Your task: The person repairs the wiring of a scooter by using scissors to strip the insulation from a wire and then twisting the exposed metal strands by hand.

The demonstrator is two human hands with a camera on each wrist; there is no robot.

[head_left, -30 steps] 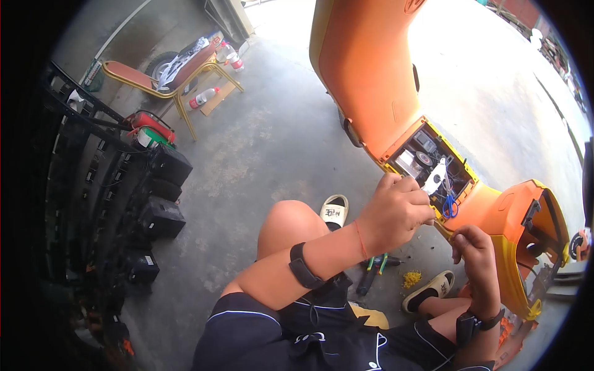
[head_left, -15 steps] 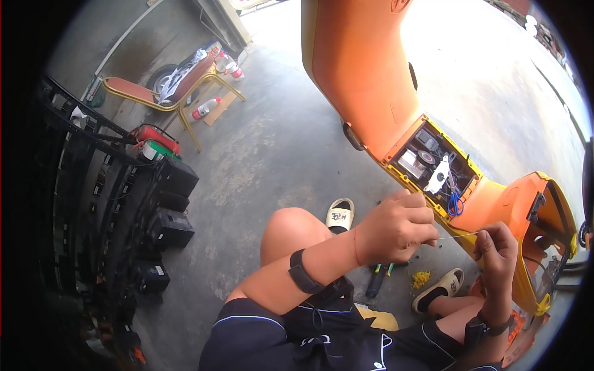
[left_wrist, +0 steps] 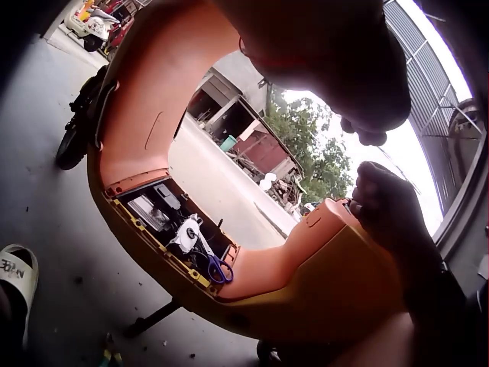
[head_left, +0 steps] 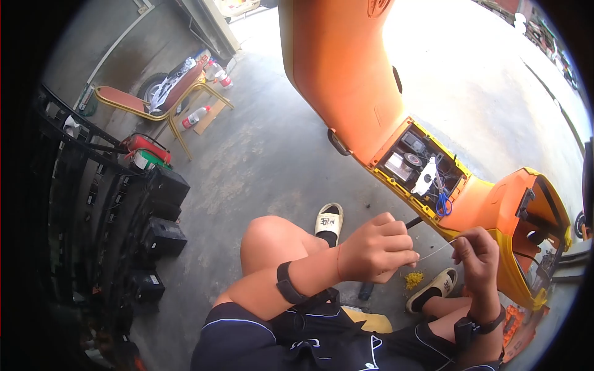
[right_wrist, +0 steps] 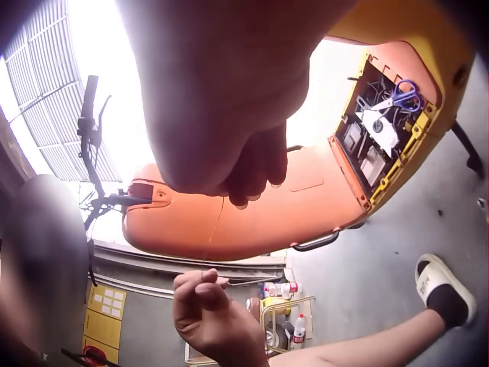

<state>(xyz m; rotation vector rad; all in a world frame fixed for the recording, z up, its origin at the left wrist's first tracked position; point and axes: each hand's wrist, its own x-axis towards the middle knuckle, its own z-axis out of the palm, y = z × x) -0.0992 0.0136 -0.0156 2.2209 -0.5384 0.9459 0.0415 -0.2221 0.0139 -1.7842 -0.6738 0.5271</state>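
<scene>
Head view, floor (head_left: 260, 154): grey concrete; the person squats on it with bare knees up.
Scooter shell (head_left: 346, 80): orange with yellow edging, standing just ahead of the person, right of centre.
Black boxes (head_left: 164, 219): stacked at the left against a dark rack.
Chair (head_left: 154, 102): gold frame, red seat, in the far left corner, with clutter on it and bottles beside it.
Open compartment (head_left: 421, 170): set in the shell's footboard, with wiring and a white part inside.
Left hand (head_left: 377, 247): fingers curled tight, pinching one end of the strand, in front of the left knee.
Right hand (head_left: 476, 250): curled, thumb and fingers pinching the other end, just beside the shell's yellow lower edge.
Sandals (head_left: 330, 221): pale; one is by the left knee, the other below the right hand.
Scissors (head_left: 443, 204): blue handles, lying in the compartment's near corner.
Yellow scraps (head_left: 411, 279): a small heap on the floor, beside the right sandal.
Strand (head_left: 433, 250): thin, pale, stretched between the two hands, below the compartment and apart from it.
</scene>
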